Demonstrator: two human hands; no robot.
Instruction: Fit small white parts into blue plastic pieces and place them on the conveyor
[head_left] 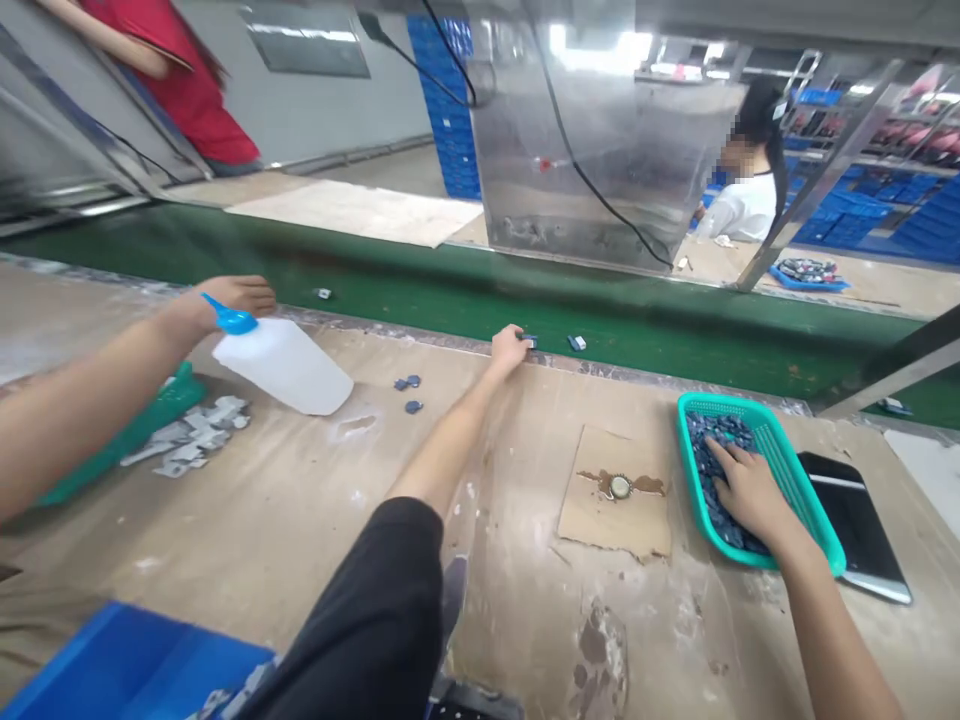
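Teal basket (780, 450) close on the right, likely for easy reach; right hand (750, 490) among its dark pieces (729, 427), fingers parted, can't tell whether gripping. Farther: left hand (510, 348) pinches small part (531, 342), probably for control, at near edge of green belt (645, 345).

One bottle (283, 365), three blue pieces (413, 407) beside it
Right of the bottle: also one cardboard square (600, 520), one round cap (620, 487), one teal basket (784, 455).

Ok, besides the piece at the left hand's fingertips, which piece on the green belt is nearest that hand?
The white-and-dark piece just right of the left hand; the others lie farther along the belt.
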